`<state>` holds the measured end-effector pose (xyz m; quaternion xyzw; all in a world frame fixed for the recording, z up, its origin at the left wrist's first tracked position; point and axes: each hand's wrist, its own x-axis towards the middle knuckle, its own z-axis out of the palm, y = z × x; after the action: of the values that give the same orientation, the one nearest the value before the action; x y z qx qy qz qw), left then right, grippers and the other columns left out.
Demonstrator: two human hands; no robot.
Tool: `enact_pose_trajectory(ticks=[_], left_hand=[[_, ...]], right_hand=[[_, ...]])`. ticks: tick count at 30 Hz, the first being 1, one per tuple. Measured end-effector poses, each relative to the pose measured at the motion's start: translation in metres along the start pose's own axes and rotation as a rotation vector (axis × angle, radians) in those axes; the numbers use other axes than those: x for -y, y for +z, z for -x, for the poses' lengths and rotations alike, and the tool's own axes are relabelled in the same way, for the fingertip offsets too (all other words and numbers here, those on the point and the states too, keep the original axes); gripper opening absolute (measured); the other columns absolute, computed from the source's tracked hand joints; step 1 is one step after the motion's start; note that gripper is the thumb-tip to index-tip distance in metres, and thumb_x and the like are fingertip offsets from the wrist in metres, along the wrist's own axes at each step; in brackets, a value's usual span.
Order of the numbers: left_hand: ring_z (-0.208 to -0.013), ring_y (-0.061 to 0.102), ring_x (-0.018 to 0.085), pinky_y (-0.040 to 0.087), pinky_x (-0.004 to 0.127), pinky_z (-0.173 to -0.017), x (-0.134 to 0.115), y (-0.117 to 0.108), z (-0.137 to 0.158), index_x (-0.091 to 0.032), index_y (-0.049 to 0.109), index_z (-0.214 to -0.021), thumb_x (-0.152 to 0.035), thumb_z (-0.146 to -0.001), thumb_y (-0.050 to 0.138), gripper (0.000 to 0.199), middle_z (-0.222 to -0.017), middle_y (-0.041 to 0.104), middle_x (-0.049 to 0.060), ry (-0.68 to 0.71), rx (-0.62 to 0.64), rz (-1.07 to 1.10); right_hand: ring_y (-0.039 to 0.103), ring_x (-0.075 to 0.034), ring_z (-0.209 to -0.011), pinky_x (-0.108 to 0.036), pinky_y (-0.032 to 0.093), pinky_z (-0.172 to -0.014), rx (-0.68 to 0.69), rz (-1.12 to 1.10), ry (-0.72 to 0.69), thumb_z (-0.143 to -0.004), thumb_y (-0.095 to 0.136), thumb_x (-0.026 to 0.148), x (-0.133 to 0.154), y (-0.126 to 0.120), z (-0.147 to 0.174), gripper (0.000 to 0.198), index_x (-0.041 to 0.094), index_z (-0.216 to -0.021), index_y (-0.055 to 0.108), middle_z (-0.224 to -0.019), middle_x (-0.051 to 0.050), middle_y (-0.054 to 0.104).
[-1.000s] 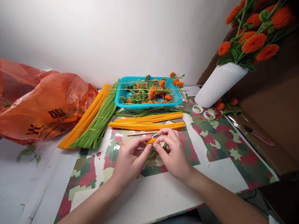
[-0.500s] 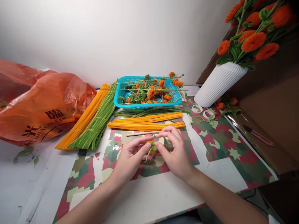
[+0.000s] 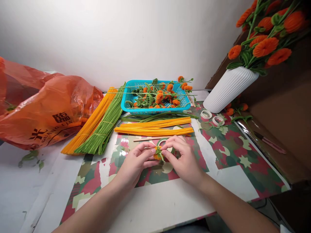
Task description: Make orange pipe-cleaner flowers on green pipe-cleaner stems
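Note:
Between my fingertips, above the patterned table, is a small pipe-cleaner flower (image 3: 158, 152) in orange-yellow with a green centre and a short green stem end. My left hand (image 3: 138, 158) pinches its left side between thumb and fingers. From the right, my right hand (image 3: 183, 157) pinches the green part with thumb and forefinger. Partly hidden behind my right hand lies a roll of green tape (image 3: 161, 141). A thin wooden stick (image 3: 147, 139) is just beyond my hands, with yellow pipe cleaners (image 3: 155, 130) past it.
A blue basket (image 3: 155, 111) of orange flowers stands at the back. Left are bundles of yellow (image 3: 91, 121) and green pipe cleaners (image 3: 103, 129) and an orange plastic bag (image 3: 48, 106). Right are a white vase (image 3: 229, 89), white tape rolls (image 3: 206, 114) and a pink-handled tool (image 3: 273, 144).
The flower has been turned between my fingers, its green stem end swinging from lower left to lower right. Both hands still pinch it. The view has shifted slightly.

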<state>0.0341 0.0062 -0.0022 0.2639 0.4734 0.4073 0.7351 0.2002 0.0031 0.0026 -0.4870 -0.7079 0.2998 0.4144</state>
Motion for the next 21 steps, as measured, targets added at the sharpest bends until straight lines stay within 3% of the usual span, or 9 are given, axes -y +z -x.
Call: enact_pose_trajectory(ticks=[3,9,13,16,21], left_hand=[[-0.067,0.064,0.012,0.059,0.023,-0.063,-0.0012,0.0009,0.0011,-0.019,0.065,-0.083,-0.029,-0.069,0.078,0.022,-0.077,0.068,0.000,0.003,-0.007,-0.015],[-0.081,0.064,0.014,0.059,0.023,-0.066,0.0011,0.0010,0.0016,-0.021,0.069,-0.095,-0.034,-0.076,0.074,0.024,-0.102,0.067,0.004,0.088,0.014,-0.080],[-0.093,0.065,0.019,0.060,0.026,-0.070,0.0049,0.0003,0.0019,-0.022,0.070,-0.095,-0.033,-0.074,0.076,0.024,-0.110,0.065,0.005,0.151,0.046,-0.130],[-0.092,0.065,0.020,0.061,0.028,-0.070,0.0062,0.0011,0.0020,-0.022,0.070,-0.093,-0.031,-0.074,0.076,0.022,-0.110,0.065,0.004,0.215,0.059,-0.154],[-0.082,0.063,0.017,0.060,0.028,-0.067,0.0073,0.0020,0.0032,-0.021,0.070,-0.091,-0.027,-0.074,0.075,0.019,-0.092,0.066,0.003,0.289,0.076,-0.209]], right_hand=[[0.054,-0.017,-0.087,-0.031,0.042,-0.078,0.002,-0.020,0.005,-0.084,0.062,0.013,-0.0004,-0.0012,-0.0005,0.009,0.021,-0.081,0.064,-0.083,0.000,0.062],[0.055,-0.019,-0.084,-0.033,0.042,-0.076,-0.052,0.026,-0.146,-0.074,0.069,0.011,0.0038,-0.0025,0.0002,0.015,0.021,-0.084,0.065,-0.083,-0.001,0.065],[0.056,-0.018,-0.079,-0.035,0.039,-0.073,-0.088,0.099,-0.176,-0.079,0.067,0.016,0.0048,-0.0018,0.0008,0.006,0.021,-0.078,0.064,-0.077,-0.001,0.067],[0.056,-0.018,-0.078,-0.035,0.038,-0.074,-0.093,0.128,-0.177,-0.082,0.063,0.017,0.0039,-0.0006,0.0011,0.006,0.021,-0.078,0.062,-0.078,-0.001,0.068],[0.055,-0.018,-0.079,-0.034,0.039,-0.073,-0.051,0.093,-0.133,-0.086,0.057,0.016,0.0012,0.0016,0.0020,0.011,0.020,-0.076,0.057,-0.077,-0.001,0.065]])
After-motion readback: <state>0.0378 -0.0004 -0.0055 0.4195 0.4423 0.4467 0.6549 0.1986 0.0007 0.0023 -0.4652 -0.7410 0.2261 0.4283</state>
